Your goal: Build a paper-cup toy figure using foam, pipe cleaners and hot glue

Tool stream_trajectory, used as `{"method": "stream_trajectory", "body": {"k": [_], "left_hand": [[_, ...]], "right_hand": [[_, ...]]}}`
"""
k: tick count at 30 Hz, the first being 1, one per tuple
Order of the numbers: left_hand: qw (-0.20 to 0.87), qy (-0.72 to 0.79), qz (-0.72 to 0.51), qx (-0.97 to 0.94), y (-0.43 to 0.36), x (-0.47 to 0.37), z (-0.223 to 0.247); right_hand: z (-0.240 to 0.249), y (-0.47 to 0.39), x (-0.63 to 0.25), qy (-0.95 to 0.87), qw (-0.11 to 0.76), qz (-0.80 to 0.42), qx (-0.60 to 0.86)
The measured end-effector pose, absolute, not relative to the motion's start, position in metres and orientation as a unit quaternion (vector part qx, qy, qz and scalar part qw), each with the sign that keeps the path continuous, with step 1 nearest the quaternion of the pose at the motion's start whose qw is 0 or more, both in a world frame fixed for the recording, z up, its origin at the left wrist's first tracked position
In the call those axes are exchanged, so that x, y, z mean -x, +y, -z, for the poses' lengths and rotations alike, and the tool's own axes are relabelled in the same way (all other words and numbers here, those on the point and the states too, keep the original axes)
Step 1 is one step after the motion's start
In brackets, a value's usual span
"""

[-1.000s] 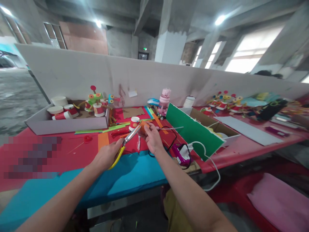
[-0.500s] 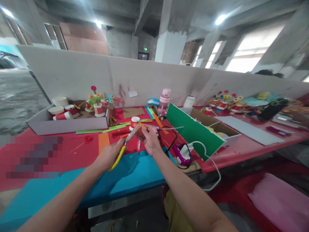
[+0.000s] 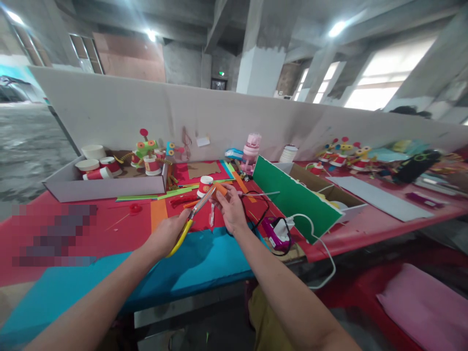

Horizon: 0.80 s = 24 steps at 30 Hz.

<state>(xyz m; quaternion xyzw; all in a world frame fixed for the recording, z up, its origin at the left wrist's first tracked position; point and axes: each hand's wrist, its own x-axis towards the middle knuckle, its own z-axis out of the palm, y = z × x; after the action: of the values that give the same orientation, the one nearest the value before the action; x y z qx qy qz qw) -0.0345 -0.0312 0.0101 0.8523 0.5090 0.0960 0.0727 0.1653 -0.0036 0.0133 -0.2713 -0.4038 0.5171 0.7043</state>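
My left hand (image 3: pixel 171 235) is closed round the yellow handles of a pair of scissors (image 3: pixel 201 204), whose blades point up and right. The blade tips meet the edge of a small orange paper piece (image 3: pixel 220 190). That piece is pinched between the fingers of my right hand (image 3: pixel 231 207). Just behind the blades, a red and white paper cup (image 3: pixel 204 185) stands upside down. An orange strip (image 3: pixel 158 214) lies on the red table covering to the left, and blue cloth (image 3: pixel 193 263) covers the front edge below my hands.
At the left back, a white box (image 3: pixel 106 188) holds cups and a cup figure. Right of my hands are a purple power strip (image 3: pixel 277 234) with cables and a green-sided box (image 3: pixel 292 197). A pink bottle (image 3: pixel 252 152) stands behind. More cup figures (image 3: pixel 340 152) are at the right back.
The orange piece and my right hand have shifted slightly to the right, and the cup behind shows more. My left hand still grips the scissors.
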Motion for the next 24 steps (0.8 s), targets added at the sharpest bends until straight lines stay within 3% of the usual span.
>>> {"method": "stream_trajectory", "body": {"k": [24], "left_hand": [[0.035, 0.502, -0.108, -0.857, -0.026, 0.039, 0.001]], "right_hand": [[-0.014, -0.007, -0.163, -0.396, 0.697, -0.543, 0.25]]}}
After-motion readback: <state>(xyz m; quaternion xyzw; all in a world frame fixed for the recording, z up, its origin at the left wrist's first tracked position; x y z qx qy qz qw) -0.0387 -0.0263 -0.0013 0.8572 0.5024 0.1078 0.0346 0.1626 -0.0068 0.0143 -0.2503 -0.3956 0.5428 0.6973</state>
